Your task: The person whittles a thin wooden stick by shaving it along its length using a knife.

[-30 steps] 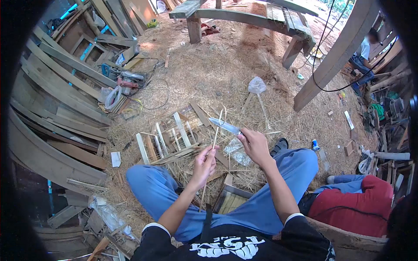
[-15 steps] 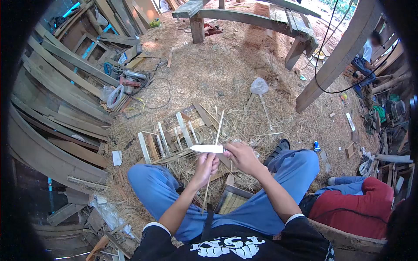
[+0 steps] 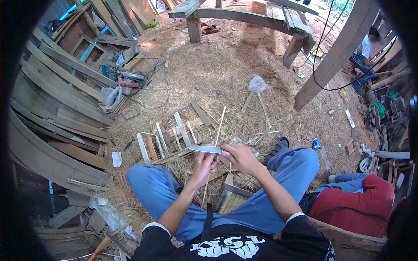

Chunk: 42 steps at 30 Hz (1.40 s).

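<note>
My left hand (image 3: 203, 168) is closed around a thin wooden strip (image 3: 221, 124), which sticks up past the fingers and runs down below the hand. The handle of a knife (image 3: 204, 148) is in my right hand (image 3: 240, 158). Its blade points left and lies across the strip, just above my left fingers. Beyond the hands, a small frame of wooden slats (image 3: 183, 129) rests on the shavings. A wooden box (image 3: 234, 199) sits between my legs.
A plastic bag (image 3: 257, 84) and a blue can (image 3: 316, 143) lie on the ground. Power tools (image 3: 130, 80) are at the left, a bench (image 3: 244, 16) ahead. A person in red (image 3: 352, 204) is close at right; another person (image 3: 365, 54) is farther off.
The knife has come down from the strip's upper end to just above my left hand, its blade now pointing left. A curled shaving seen near the strip's top earlier no longer shows there.
</note>
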{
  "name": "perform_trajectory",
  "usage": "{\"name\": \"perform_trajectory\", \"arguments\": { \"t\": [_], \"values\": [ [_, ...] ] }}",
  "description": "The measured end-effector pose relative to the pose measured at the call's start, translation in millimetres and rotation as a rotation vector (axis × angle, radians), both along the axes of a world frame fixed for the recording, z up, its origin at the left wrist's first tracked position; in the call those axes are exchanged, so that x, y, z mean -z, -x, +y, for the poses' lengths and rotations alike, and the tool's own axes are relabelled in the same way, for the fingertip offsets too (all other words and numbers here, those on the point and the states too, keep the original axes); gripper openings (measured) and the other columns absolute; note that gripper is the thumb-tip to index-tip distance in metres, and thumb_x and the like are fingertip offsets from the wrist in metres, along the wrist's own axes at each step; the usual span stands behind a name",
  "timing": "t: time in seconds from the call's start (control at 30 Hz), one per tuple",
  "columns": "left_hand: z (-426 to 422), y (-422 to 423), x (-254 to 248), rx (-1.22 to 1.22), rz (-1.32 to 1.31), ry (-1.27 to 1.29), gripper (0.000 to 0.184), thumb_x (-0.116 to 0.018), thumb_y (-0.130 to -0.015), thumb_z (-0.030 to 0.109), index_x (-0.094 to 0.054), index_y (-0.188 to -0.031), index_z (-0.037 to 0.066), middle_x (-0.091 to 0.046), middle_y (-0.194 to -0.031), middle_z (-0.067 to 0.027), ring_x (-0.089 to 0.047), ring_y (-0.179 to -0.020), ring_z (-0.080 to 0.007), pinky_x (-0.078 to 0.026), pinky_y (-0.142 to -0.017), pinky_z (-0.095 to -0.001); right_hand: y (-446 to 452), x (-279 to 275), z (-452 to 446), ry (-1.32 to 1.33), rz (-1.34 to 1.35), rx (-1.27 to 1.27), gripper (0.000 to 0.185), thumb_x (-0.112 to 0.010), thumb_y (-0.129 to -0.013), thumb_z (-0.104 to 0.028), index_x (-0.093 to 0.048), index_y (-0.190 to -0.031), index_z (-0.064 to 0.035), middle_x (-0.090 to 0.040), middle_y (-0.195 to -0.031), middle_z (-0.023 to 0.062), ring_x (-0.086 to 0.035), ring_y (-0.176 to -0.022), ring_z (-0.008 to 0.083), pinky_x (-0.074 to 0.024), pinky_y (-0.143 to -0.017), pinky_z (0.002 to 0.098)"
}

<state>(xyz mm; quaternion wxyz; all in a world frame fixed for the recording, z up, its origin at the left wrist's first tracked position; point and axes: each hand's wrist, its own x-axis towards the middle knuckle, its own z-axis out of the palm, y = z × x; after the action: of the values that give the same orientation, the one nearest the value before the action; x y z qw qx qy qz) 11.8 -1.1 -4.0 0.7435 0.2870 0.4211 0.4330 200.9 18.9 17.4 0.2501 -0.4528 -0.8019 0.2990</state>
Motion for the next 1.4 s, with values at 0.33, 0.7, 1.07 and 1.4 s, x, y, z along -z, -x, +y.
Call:
{"name": "perform_trajectory", "arguments": {
  "t": [0.33,0.7,1.07,1.4],
  "values": [
    [1.6,-0.3,-2.9,-0.014,-0.021,-0.017,0.037,-0.050,-0.102,0.015,-0.049,-0.138,0.008,-0.055,-0.083,-0.0020,-0.034,-0.054,-0.0008,-0.025,-0.045,-0.0172,-0.3,4.8,-1.4,0.051,0.059,-0.028,0.028,-0.051,-0.098,-0.027,-0.059,-0.115,-0.0072,-0.064,-0.094,0.0196,-0.061,-0.090,0.0392,-0.0462,-0.082,0.0483],
    [0.3,-3.7,3.2,-0.001,0.058,-0.078,0.046,-0.049,-0.102,0.010,-0.040,-0.147,0.009,-0.051,-0.087,0.0009,-0.035,-0.062,-0.0018,-0.029,-0.051,-0.0178,-7.3,4.3,1.9,0.035,0.011,-0.066,0.030,-0.050,-0.098,-0.032,-0.060,-0.114,-0.0080,-0.064,-0.094,0.0161,-0.060,-0.093,0.0354,-0.0431,-0.083,0.0457],
    [-3.7,-4.3,2.1,0.000,-0.072,-0.023,0.051,-0.050,-0.102,0.013,-0.035,-0.150,0.012,-0.047,-0.087,0.0028,-0.032,-0.063,-0.0027,-0.028,-0.052,-0.0186,-8.2,8.5,7.4,-0.164,-0.040,-0.061,0.031,-0.052,-0.096,-0.034,-0.060,-0.111,-0.0076,-0.058,-0.087,0.0101,-0.058,-0.089,0.0288,-0.0385,-0.078,0.0406],
    [-1.4,-7.3,-2.2,-0.035,-0.037,0.008,0.049,-0.048,-0.102,0.012,-0.036,-0.150,0.011,-0.046,-0.086,0.0018,-0.031,-0.060,-0.0025,-0.027,-0.050,-0.0189,-9.5,8.5,13.2,-0.204,-0.119,-0.031,0.027,-0.055,-0.093,-0.030,-0.061,-0.109,-0.0091,-0.058,-0.084,0.0083,-0.057,-0.085,0.0274,-0.0377,-0.076,0.0396]
  ]
}}
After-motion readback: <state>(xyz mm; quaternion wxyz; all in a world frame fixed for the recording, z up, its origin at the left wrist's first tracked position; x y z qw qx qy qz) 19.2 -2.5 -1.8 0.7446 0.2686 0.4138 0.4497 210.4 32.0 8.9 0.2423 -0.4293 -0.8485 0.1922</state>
